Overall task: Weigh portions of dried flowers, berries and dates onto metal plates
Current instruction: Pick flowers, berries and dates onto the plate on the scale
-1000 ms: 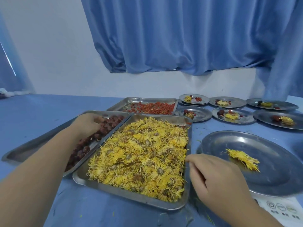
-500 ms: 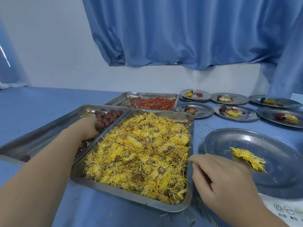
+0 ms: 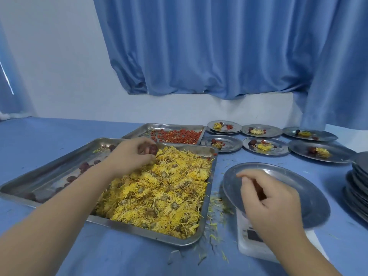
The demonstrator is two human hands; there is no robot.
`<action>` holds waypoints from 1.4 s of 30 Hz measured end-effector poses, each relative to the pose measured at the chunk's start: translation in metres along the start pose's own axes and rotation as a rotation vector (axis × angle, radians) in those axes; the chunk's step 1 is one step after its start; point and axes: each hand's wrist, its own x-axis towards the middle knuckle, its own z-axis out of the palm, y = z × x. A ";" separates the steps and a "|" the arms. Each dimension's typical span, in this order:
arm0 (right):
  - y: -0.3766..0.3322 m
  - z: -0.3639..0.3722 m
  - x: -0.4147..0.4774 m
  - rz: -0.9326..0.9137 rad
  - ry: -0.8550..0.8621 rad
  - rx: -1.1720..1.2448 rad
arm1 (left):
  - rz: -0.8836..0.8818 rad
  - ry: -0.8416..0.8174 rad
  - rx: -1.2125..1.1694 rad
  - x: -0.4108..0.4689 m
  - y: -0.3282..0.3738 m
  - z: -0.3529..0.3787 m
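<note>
My left hand (image 3: 129, 156) pinches a dark red date (image 3: 153, 149) above the far left corner of the tray of yellow dried flowers (image 3: 165, 194). Behind it lies the date tray (image 3: 49, 172) with a few dates left. A tray of red berries (image 3: 177, 134) sits farther back. My right hand (image 3: 266, 198) hovers with loosely curled fingers over the large metal plate (image 3: 302, 188), which rests on a white scale (image 3: 249, 244). Nothing shows in that hand, and it hides the plate's near left part.
Several small metal plates (image 3: 265, 146) with portions of flowers, dates and berries stand at the back right. A stack of empty plates (image 3: 358, 188) is at the right edge. Loose petals litter the blue tablecloth (image 3: 119, 259) between tray and scale. A blue curtain hangs behind.
My left hand has lifted out of the date tray with a date and moved right over the flower tray. My right hand moved from the tray's edge to above the plate, covering the flowers on it.
</note>
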 end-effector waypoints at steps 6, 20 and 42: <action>0.023 -0.031 0.025 0.606 0.322 0.412 | 0.209 -0.245 -0.009 -0.003 0.090 0.040; 0.024 -0.035 0.031 0.762 0.319 0.643 | 0.487 -0.480 0.386 0.016 0.162 0.103; 0.122 -0.025 0.130 0.663 -0.436 0.271 | -0.018 -0.313 0.566 0.205 0.015 0.074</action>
